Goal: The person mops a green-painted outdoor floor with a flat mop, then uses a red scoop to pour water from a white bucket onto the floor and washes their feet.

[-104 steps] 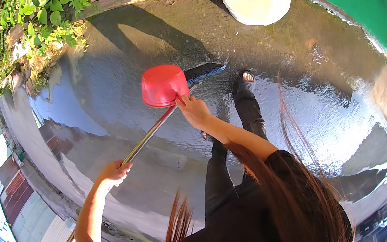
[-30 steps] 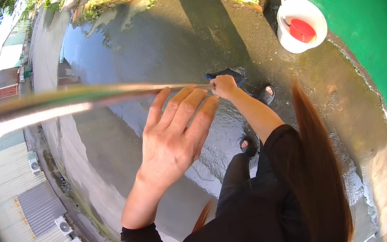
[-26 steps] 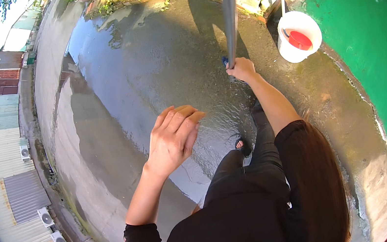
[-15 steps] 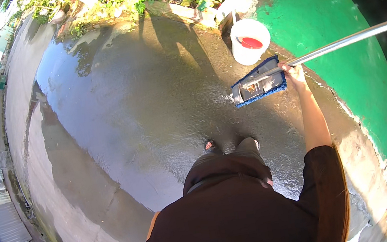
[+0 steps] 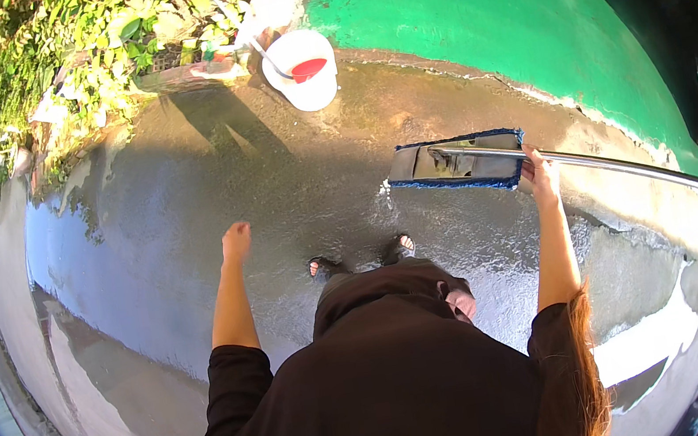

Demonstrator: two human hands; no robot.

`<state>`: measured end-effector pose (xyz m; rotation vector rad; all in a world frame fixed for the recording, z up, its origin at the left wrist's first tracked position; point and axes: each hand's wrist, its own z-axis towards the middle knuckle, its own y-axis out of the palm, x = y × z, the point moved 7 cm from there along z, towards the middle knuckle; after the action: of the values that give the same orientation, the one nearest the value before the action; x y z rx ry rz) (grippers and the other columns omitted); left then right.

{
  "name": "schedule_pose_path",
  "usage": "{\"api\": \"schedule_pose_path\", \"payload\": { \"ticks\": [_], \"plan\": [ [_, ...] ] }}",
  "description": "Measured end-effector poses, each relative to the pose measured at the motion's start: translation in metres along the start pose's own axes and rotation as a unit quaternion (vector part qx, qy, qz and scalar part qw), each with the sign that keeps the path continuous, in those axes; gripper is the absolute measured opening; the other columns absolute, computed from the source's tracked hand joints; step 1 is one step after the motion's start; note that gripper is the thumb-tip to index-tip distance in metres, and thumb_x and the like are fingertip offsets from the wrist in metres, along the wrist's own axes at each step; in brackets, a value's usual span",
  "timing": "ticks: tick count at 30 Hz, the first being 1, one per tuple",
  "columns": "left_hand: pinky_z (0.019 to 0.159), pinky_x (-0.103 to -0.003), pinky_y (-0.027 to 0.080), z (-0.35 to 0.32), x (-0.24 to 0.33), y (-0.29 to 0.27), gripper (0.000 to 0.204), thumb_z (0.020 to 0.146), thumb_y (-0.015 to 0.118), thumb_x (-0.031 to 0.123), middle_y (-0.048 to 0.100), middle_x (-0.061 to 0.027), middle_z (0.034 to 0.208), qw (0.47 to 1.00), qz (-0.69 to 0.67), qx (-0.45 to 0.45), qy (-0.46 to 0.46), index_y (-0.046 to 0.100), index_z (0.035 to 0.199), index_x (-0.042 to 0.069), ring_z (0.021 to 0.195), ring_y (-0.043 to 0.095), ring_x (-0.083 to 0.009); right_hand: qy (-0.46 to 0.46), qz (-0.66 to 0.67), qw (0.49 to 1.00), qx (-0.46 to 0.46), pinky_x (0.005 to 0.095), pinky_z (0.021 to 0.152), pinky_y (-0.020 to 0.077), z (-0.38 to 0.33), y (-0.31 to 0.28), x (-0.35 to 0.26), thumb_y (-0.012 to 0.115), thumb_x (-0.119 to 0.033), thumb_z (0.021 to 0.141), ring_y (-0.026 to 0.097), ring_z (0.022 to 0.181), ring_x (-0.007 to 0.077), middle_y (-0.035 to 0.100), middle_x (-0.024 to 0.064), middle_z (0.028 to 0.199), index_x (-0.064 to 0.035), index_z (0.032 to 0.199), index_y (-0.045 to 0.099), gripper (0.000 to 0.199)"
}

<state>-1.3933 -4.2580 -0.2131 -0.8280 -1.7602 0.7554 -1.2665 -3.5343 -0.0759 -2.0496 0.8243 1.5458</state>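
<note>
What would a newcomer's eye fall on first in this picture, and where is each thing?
Probably the bright green surface, sweeping across the upper right. Next, right of centre, the blue-fringed flat mop, held up by the right hand near its head. Then, top centre, the white bucket with a red container inside.

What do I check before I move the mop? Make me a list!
1. Right fingers on the pole: ok, gripping it close to the mop head.
2. Left fingers on the pole: not ok, they are well apart from it.
3. Mop head flat on the floor: cannot tell from this view.
4. White bucket apart from the mop head: ok, there's a gap.
5. Red dipper inside the bucket: ok.
6. Floor dry: not ok, it looks wet and shiny.
</note>
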Motion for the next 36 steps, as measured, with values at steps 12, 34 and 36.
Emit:
{"api": "schedule_pose_path", "payload": {
  "ticks": [12, 34, 36],
  "plan": [
    [0.075, -0.035, 0.048, -0.039, 0.360, 0.176, 0.021, 0.083, 0.052, 0.021, 0.064, -0.0136, 0.092, 0.925, 0.100, -0.249, 0.271, 0.064, 0.096, 0.008, 0.086, 0.062, -0.0274, 0.029, 0.140, 0.970, 0.198, 0.0229, 0.056, 0.0447, -0.017, -0.185, -0.015, 0.067, -0.030, 0.076, 0.052, 0.062, 0.0100, 0.056, 0.0002, 0.074, -0.0106, 0.091, 0.063, 0.025],
    [0.073, -0.041, 0.047, 0.059, 0.060, 0.178, 0.029, 0.081, 0.057, 0.027, 0.065, -0.0082, 0.094, 0.868, -0.101, -0.332, -0.356, 0.062, 0.101, 0.006, 0.086, 0.063, -0.0212, 0.064, 0.180, 0.903, 0.385, 0.0219, 0.052, 0.0435, 0.201, -0.077, 0.007, 0.078, -0.027, 0.063, 0.049, 0.062, 0.0131, 0.049, 0.0036, 0.074, -0.0067, 0.081, 0.057, 0.034],
    [0.071, -0.037, 0.048, 0.131, 0.108, 0.150, 0.027, 0.081, 0.056, 0.026, 0.066, -0.0080, 0.085, 0.920, -0.139, -0.253, -0.265, 0.065, 0.095, 0.005, 0.082, 0.063, -0.0201, 0.059, 0.161, 0.901, 0.398, 0.0211, 0.051, 0.0423, 0.226, -0.045, 0.004, 0.077, -0.026, 0.064, 0.048, 0.063, 0.0126, 0.050, 0.0042, 0.075, -0.0076, 0.079, 0.057, 0.031]
  ]
}}
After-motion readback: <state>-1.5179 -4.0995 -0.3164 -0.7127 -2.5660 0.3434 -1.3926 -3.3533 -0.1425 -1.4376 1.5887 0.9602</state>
